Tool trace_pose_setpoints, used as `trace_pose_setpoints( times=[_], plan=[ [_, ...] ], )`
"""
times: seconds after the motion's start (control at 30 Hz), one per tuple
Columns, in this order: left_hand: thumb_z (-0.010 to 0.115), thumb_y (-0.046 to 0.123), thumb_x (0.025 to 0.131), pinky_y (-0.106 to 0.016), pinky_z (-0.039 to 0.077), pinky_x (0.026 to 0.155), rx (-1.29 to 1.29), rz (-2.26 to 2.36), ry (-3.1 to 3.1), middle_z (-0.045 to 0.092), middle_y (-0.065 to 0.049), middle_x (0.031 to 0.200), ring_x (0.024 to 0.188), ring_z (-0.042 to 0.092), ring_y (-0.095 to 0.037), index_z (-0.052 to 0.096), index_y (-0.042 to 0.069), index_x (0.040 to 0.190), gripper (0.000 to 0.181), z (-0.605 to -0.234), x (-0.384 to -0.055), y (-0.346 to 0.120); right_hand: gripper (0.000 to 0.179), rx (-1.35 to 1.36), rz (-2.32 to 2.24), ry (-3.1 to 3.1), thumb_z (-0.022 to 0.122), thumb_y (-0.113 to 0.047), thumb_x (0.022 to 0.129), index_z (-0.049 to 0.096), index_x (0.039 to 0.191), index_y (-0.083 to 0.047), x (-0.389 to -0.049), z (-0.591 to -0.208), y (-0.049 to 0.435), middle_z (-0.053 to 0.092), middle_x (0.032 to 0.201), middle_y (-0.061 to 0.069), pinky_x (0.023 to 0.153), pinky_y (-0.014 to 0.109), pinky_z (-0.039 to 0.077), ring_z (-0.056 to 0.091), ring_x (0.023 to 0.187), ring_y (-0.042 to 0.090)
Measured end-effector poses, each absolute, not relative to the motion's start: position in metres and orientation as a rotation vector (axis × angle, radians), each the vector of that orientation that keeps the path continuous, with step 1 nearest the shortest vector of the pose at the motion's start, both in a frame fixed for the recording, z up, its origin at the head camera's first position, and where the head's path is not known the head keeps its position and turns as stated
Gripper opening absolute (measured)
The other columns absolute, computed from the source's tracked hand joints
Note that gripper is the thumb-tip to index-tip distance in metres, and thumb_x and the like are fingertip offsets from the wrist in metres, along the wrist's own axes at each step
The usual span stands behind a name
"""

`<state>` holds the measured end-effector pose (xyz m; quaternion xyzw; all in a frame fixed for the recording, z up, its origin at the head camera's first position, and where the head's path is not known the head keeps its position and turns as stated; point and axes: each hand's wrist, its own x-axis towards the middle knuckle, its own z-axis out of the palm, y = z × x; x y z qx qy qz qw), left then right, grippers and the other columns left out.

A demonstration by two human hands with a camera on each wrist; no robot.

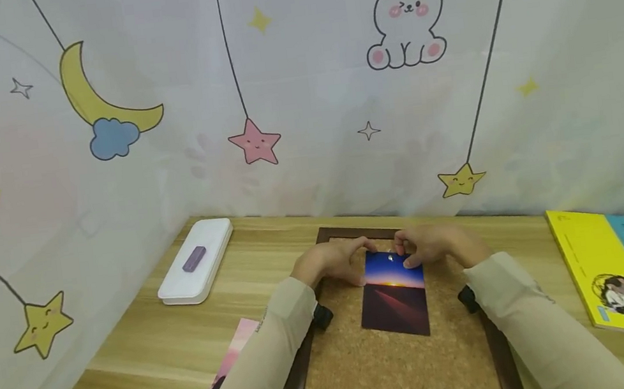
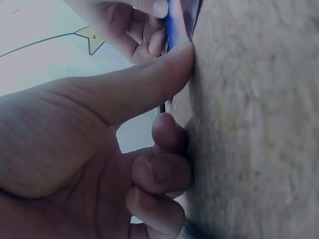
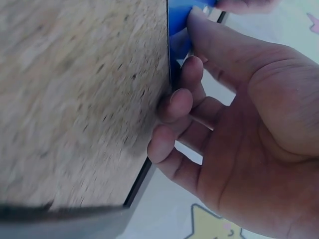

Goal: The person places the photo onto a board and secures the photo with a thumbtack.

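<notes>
A sunset photo (image 1: pixel 394 297), blue at its top and dark below, lies on a cork board (image 1: pixel 396 371) in a dark frame. A small shiny pin (image 1: pixel 391 258) shows near the photo's top edge. My left hand (image 1: pixel 334 262) spans the photo's upper left corner, its thumb pressing at the left edge; in the left wrist view its other fingers (image 2: pixel 162 174) bend loosely against the cork. My right hand (image 1: pixel 430 246) is at the upper right corner. Its thumb (image 3: pixel 209 32) rests on the blue part, and the fingertips lie near the photo's edge and the cork.
Left of the board, a white case (image 1: pixel 205 274) carries a small purple block (image 1: pixel 195 259). A pink picture card (image 1: pixel 237 350) lies partly under my left sleeve. To the right is a yellow book (image 1: pixel 615 269). A patterned curtain (image 1: pixel 300 93) hangs behind the table.
</notes>
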<state>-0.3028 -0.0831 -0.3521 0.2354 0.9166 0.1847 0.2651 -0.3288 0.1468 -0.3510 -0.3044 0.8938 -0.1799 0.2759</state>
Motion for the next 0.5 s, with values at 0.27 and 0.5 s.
trace_pose_setpoints(
  times=[0.27,0.5],
  plan=[
    [0.075,0.025,0.092,-0.041,0.042,0.104,0.639,0.455,2.501,0.040,-0.011,0.154,0.130,0.048,-0.023,0.041,0.032,0.146,0.064,-0.350,-0.305,-0.081,0.024,-0.785,-0.475,2.365,0.068,-0.009,0.096,0.048,0.110,-0.006,-0.322,-0.343,0.165,0.051,0.086,0.005,0.066,0.029,0.039,0.047,0.072,0.015],
    [0.074,0.028,0.093,-0.043,0.041,0.106,0.654,0.380,2.498,0.042,-0.011,0.153,0.129,0.050,-0.025,0.038,0.034,0.150,0.067,-0.348,-0.302,-0.080,0.033,-0.704,-0.470,2.375,0.070,-0.010,0.093,0.047,0.117,-0.012,-0.315,-0.345,0.177,0.050,0.081,0.006,0.062,0.030,0.036,0.045,0.067,0.016]
  ],
)
